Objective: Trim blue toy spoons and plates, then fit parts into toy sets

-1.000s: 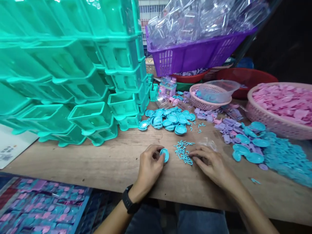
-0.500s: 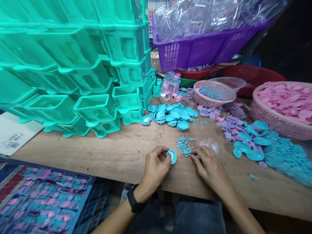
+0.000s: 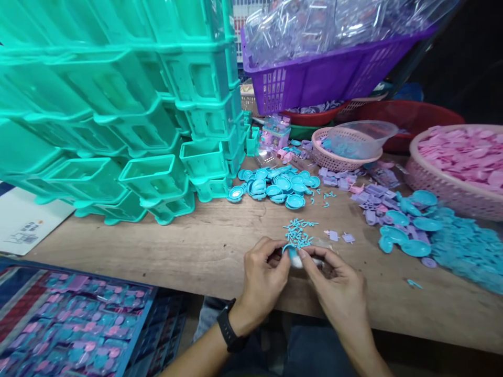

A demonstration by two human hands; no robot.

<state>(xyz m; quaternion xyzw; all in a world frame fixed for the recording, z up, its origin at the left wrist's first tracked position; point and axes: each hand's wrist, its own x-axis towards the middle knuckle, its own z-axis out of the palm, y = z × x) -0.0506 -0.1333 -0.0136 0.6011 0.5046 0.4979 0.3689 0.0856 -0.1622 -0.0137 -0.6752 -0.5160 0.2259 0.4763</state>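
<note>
Near the table's front edge, my left hand [image 3: 267, 269] pinches a small turquoise plastic dish [image 3: 288, 249], tilted up on its edge. My right hand [image 3: 338, 277] has come up against it, thumb and forefinger closed at the dish's right side. A whitish, see-through plastic piece [image 3: 302, 260] shows under the right fingers, its shape blurred and partly hidden. Just beyond both hands lies a loose heap of thin turquoise sticks [image 3: 298, 230]. Two small lilac parts [image 3: 333, 236] rest to the right of that heap. Farther back is a pile of turquoise dishes [image 3: 275, 183].
Stacked green bins [image 3: 157, 180] rise at the left. A purple crate [image 3: 314, 84] of clear packs overhangs the back. At right stand a pink basket [image 3: 451, 183], lilac parts [image 3: 377, 201] and bagged turquoise pieces [image 3: 467, 246]. A tray of packed sets [image 3: 90, 319] is lower left.
My right hand has moved left from beside the sticks to meet the dish. The see-through piece is now under its fingers, and two lilac parts show where it lay.
</note>
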